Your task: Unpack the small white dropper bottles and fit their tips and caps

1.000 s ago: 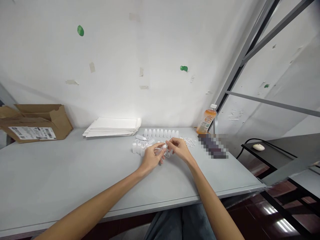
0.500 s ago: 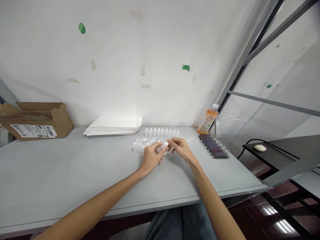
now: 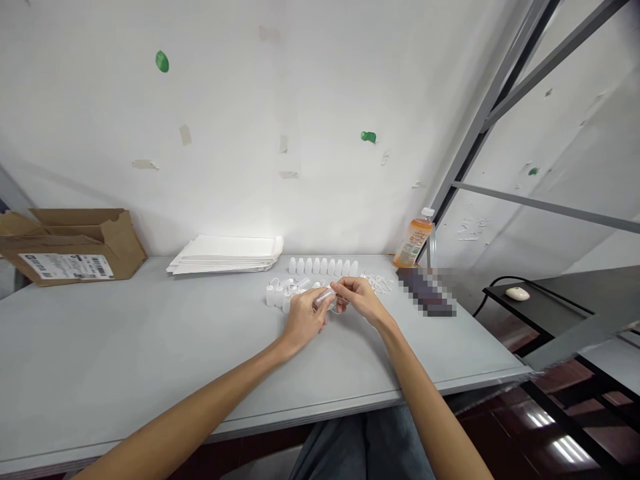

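Note:
My left hand [image 3: 304, 316] is closed round a small white dropper bottle [image 3: 325, 297], which lies tilted toward the right. My right hand [image 3: 359, 298] pinches at the bottle's tip; what its fingertips hold is too small to make out. Both hands hover just above the grey table [image 3: 150, 347]. Behind them a row of several capped white bottles [image 3: 323, 267] stands upright. A cluster of loose bottles [image 3: 281, 293] sits to the left of my hands. A scatter of small white parts [image 3: 379, 284] lies to the right.
A stack of white sheets [image 3: 225, 253] lies at the back by the wall. An open cardboard box [image 3: 70, 243] sits at the far left. An orange drink bottle [image 3: 413, 241] stands at the back right beside a grey metal frame [image 3: 480, 127]. A side desk holds a mouse [image 3: 517, 293].
My hands stay together at the same spot. The bottle in my left hand has tipped slightly and my right fingers have shifted at its tip.

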Tool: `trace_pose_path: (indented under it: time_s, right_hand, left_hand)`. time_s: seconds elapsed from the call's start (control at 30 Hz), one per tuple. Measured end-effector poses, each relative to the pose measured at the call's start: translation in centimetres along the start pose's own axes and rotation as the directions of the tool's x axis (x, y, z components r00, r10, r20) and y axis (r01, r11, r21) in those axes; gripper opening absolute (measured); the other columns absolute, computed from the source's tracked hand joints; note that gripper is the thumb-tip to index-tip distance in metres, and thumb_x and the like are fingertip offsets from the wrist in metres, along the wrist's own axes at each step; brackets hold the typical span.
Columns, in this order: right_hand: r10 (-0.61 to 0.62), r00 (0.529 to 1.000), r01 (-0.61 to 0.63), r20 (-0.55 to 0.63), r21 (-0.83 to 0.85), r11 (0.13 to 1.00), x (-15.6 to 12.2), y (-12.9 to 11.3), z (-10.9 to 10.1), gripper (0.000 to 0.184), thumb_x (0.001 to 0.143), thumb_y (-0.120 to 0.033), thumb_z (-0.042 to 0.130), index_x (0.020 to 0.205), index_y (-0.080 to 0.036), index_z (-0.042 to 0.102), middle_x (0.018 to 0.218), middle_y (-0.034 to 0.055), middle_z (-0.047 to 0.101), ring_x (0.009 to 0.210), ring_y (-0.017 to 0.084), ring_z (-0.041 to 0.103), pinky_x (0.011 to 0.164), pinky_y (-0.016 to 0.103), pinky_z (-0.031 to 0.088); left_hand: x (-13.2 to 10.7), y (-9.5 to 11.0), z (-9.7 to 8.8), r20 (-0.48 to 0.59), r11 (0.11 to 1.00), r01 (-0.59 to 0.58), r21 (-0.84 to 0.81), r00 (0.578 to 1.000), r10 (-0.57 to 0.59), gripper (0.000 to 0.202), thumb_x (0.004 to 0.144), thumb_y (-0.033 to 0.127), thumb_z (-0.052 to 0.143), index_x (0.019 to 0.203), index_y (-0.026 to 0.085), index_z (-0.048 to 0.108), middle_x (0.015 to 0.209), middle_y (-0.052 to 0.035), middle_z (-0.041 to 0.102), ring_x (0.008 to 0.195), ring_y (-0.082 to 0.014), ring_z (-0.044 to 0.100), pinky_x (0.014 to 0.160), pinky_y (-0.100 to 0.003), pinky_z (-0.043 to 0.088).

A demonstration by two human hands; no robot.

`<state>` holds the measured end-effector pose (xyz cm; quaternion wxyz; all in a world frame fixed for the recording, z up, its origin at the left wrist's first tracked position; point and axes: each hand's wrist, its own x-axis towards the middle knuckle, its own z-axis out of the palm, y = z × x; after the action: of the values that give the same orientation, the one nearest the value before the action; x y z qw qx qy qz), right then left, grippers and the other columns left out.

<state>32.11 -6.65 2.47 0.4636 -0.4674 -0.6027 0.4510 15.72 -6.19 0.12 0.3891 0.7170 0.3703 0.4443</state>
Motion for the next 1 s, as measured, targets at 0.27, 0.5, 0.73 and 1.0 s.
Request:
trace_pose_path:
  time_s: [0.27, 0.5, 0.73, 1.0]
  right_hand:
    - [-0.02, 0.999, 0.018, 0.027, 0.059, 0.998, -0.13, -0.21, -0.1, 0.04, 0.075, -0.055, 0.072, 0.076, -0.016, 0.063, 0.059, -0.0036, 0.053, 0.049, 0.012, 0.059, 0.046, 0.023, 0.039]
    - [-0.017, 0.999, 0.012, 0.042, 0.11, 0.994, -0.23, -0.59, -0.25, 0.036, 0.074, -0.051, 0.074, 0.082, -0.017, 0.066, 0.065, -0.0006, 0.058, 0.055, 0.012, 0.058, 0.044, 0.023, 0.04]
    - [0.015, 0.995, -0.007, -0.095, 0.089, 0.996, -0.13, -0.63, -0.32, 0.044, 0.072, -0.058, 0.073, 0.066, -0.016, 0.06, 0.058, -0.0001, 0.057, 0.048, 0.012, 0.056, 0.041, 0.023, 0.036]
    - [0.028, 0.998, -0.024, -0.059, 0.062, 0.998, -0.36, -0.85, -0.39, 0.047, 0.07, -0.062, 0.073, 0.068, -0.016, 0.06, 0.058, -0.0012, 0.056, 0.048, 0.012, 0.056, 0.041, 0.022, 0.036]
  left_hand:
    - [-0.14, 0.94, 0.39, 0.075, 0.918, 0.224, -0.327, 0.975, -0.211, 0.047, 0.086, 0.06, 0.053, 0.067, 0.016, 0.052, 0.048, 0.0044, 0.049, 0.037, -0.0171, 0.061, 0.035, -0.024, 0.046]
    - [-0.21, 1.02, -0.08, 0.092, 0.882, 0.277, -0.381, 0.961, -0.262, 0.049, 0.089, 0.064, 0.044, 0.083, 0.016, 0.053, 0.05, 0.0033, 0.053, 0.037, -0.0188, 0.061, 0.034, -0.025, 0.045]
    - [-0.79, 1.04, 0.28, -0.008, 0.994, 0.048, -0.097, 0.999, -0.049, 0.032, 0.086, 0.046, 0.059, 0.103, 0.02, 0.053, 0.054, 0.0075, 0.055, 0.037, -0.0105, 0.054, 0.037, -0.018, 0.042]
    - [-0.67, 1.03, 0.06, 0.029, 0.983, 0.128, -0.132, 0.992, -0.125, 0.036, 0.091, 0.052, 0.048, 0.095, 0.017, 0.057, 0.059, 0.0042, 0.057, 0.04, -0.0107, 0.056, 0.041, -0.021, 0.045]
